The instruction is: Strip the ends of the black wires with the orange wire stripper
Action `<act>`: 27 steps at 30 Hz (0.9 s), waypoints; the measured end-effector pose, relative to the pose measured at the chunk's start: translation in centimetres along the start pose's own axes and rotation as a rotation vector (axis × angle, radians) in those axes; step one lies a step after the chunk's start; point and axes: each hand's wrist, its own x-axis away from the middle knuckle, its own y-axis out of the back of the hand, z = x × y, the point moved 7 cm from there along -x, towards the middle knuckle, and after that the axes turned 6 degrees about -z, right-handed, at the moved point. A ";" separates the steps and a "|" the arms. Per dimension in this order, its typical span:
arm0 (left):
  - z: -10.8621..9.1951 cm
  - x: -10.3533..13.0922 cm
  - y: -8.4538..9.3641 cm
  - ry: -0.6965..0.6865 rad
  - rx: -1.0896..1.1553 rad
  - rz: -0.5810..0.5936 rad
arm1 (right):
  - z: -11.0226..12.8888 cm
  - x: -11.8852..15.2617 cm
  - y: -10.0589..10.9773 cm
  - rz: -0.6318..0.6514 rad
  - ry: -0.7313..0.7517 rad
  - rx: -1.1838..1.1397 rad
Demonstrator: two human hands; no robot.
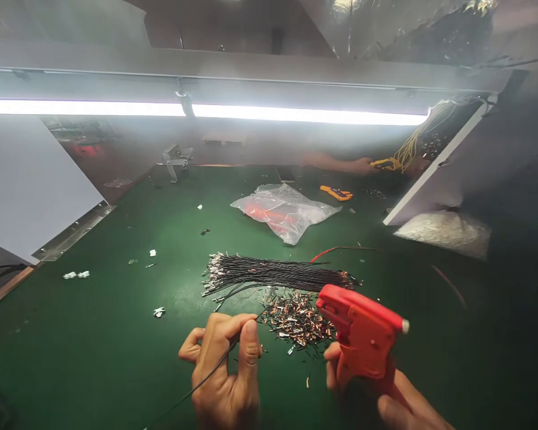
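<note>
Left hand (224, 370): bare, no glove, no ring in sight; short, plain thumbnail.
Right hand (385, 391): bare too, no glove, mostly hidden from here.
Wrists: cut off by the lower edge; no sleeve, watch or band visible.

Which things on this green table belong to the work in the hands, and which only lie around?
In use: left hand pinching one black wire; right hand gripping red crimping tool; wire bundle; terminal pile.
Lying about: plastic bag; orange tool; white scraps.
</note>
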 end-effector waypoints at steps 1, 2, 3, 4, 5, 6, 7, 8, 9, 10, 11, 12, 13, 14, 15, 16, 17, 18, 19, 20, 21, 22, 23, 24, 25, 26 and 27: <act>-0.1 -0.1 0.1 -0.028 0.000 -0.003 | 1.0 -0.1 0.6 -0.017 0.105 0.249; -0.3 -0.2 0.2 -0.059 0.000 -0.004 | 1.8 -0.2 0.9 -0.024 0.202 0.456; -0.4 -0.3 0.3 -0.091 -0.008 -0.005 | 2.5 -0.2 1.0 -0.039 0.312 0.664; -0.6 -0.3 0.4 -0.130 -0.020 0.001 | 2.9 -0.2 0.9 -0.050 0.411 0.839; -0.7 -0.2 0.4 -0.170 -0.036 0.012 | 2.9 -0.2 0.7 -0.066 0.496 0.980; -0.9 -0.1 0.2 -0.211 -0.057 0.035 | 2.8 -0.2 0.3 -0.082 0.561 1.088; -1.2 0.1 0.0 -0.252 -0.077 0.066 | 2.4 -0.3 -0.2 -0.087 0.607 1.160; -1.3 0.4 -0.3 -0.285 -0.093 0.096 | 1.9 -0.3 -0.6 -0.095 0.633 1.199; -1.5 0.7 -0.6 -0.306 -0.102 0.122 | 1.5 -0.4 -1.2 -0.084 0.662 1.223; -1.6 0.9 -0.9 -0.316 -0.101 0.142 | 1.0 -0.4 -1.8 -0.065 0.685 1.242; -1.6 1.2 -1.1 -0.320 -0.096 0.157 | 0.6 -0.4 -2.4 -0.044 0.704 1.263; -1.7 1.4 -1.4 -0.329 -0.089 0.171 | 0.2 -0.5 -3.0 -0.030 0.727 1.291; -1.8 1.7 -1.6 -0.351 -0.085 0.191 | 0.1 -0.5 -3.5 -0.033 0.751 1.324; -1.9 1.9 -1.9 -0.386 -0.086 0.219 | 0.1 -0.5 -3.9 -0.050 0.772 1.354; -2.1 2.2 -2.3 -0.433 -0.088 0.255 | 0.1 -0.5 -4.2 -0.059 0.787 1.373; -2.2 2.4 -2.5 -0.467 -0.092 0.285 | 0.2 -0.5 -4.4 -0.052 0.784 1.374; -2.2 2.6 -2.7 -0.477 -0.092 0.302 | 0.3 -0.5 -4.5 -0.034 0.766 1.355; -2.2 2.6 -2.8 -0.466 -0.087 0.308 | 0.5 -0.6 -4.6 -0.010 0.740 1.317; -2.0 2.6 -2.8 -0.434 -0.080 0.301 | 0.8 -0.6 -4.5 0.000 0.713 1.262; -1.8 2.6 -2.8 -0.394 -0.073 0.288 | 1.2 -0.6 -4.2 -0.017 0.685 1.197; -1.7 2.7 -2.9 -0.361 -0.064 0.282 | 1.8 -0.6 -3.7 -0.077 0.660 1.122; -1.7 3.0 -3.0 -0.342 -0.056 0.285 | 2.5 -0.6 -2.9 -0.171 0.632 1.037; -1.8 3.3 -3.3 -0.340 -0.050 0.302 | 3.0 -0.6 -2.2 -0.261 0.606 0.954; -2.0 3.8 -3.5 -0.350 -0.040 0.321 | 3.4 -0.5 -1.5 -0.332 0.582 0.883; -2.2 4.2 -3.8 -0.370 -0.030 0.337 | 3.8 -0.5 -1.0 -0.386 0.572 0.835; -2.5 4.7 -3.9 -0.398 -0.022 0.347 | 4.1 -0.5 -0.8 -0.409 0.582 0.812; -2.7 5.0 -4.1 -0.428 -0.018 0.351 | 4.4 -0.5 -0.9 -0.404 0.610 0.809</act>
